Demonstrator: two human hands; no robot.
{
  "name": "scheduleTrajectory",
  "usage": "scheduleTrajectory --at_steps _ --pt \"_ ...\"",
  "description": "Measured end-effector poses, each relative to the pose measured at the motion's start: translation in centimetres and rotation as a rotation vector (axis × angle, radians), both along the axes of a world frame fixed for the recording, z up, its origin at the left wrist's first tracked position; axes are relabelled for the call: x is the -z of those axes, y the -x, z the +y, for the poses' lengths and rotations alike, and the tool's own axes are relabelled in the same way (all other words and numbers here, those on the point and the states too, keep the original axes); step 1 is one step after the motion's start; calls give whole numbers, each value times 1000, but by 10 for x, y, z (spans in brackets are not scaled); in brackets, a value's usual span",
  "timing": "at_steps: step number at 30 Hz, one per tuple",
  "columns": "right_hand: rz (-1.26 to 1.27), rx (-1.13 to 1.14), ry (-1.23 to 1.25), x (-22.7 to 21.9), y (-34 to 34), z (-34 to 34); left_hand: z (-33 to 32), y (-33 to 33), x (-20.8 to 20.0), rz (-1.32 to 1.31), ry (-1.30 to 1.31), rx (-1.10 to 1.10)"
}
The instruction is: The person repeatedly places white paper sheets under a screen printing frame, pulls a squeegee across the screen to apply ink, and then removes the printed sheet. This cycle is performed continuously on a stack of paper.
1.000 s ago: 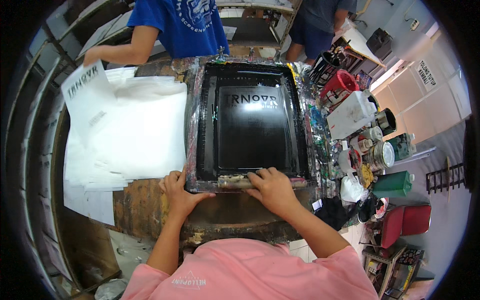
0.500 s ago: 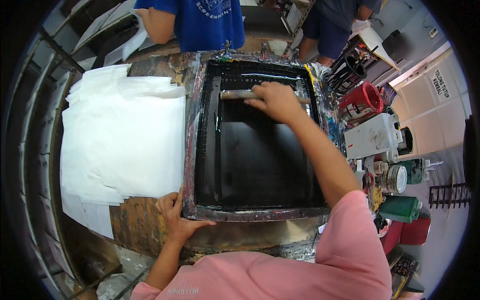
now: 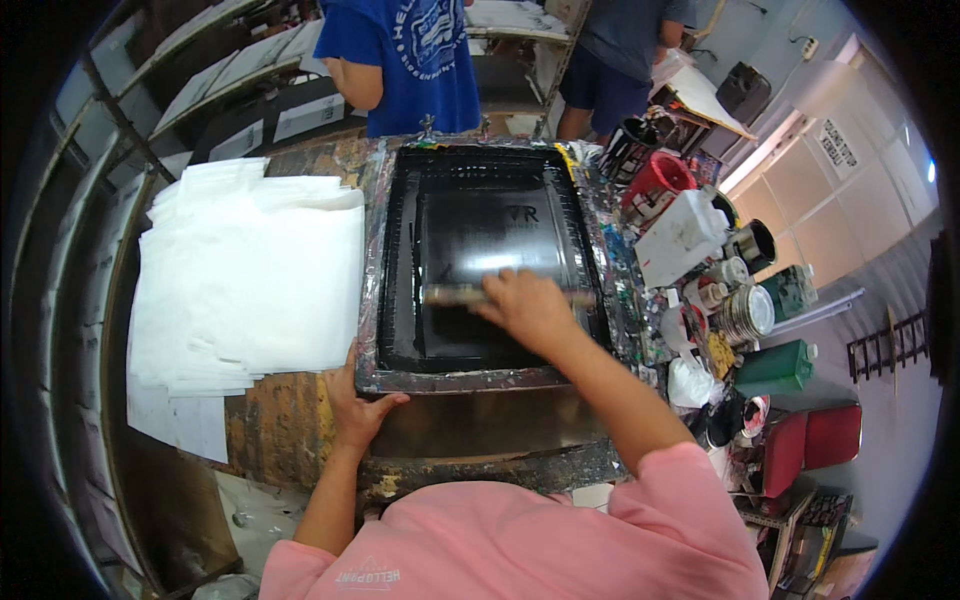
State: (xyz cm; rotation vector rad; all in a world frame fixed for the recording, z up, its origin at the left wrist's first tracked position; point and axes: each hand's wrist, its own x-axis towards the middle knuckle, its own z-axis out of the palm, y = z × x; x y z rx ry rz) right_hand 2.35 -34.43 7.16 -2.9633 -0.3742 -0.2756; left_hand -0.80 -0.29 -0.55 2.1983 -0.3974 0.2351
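My right hand (image 3: 527, 308) is closed around the squeegee (image 3: 455, 295), which lies crosswise on the mesh of a screen-printing frame (image 3: 460, 380). Black ink (image 3: 470, 335) coats the mesh on both sides of the squeegee. Some lettering shows in the mesh at the upper right, beside a shiny patch. At the frame's near left corner is my left hand (image 3: 352, 405), its fingers stretched along the left side and its thumb spread out by the near edge. It touches the corner without wrapping round it.
A stack of white sheets (image 3: 250, 280) lies left of the frame. Ink containers crowd the right side, among them a red bucket (image 3: 665, 182), a white jug (image 3: 685, 235) and a green jug (image 3: 780, 367). Two people stand beyond the table, one in a blue shirt (image 3: 430, 70).
My right hand has drawn the squeegee from the far end of the mesh toward me. Lettering has come into sight behind it. My left hand stays at the corner; the view has shifted.
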Motion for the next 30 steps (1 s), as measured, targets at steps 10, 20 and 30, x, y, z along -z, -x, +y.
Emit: scheduleTrajectory --at_steps 10,20,30 --pt "-535 15 29 -185 15 16 -81 -64 -145 -301 702 -55" --pt "-623 4 -83 -279 -48 16 -137 -298 16 -442 -40 59" --pt "-709 60 15 -268 -70 -8 -144 -298 -33 -70 112 178"
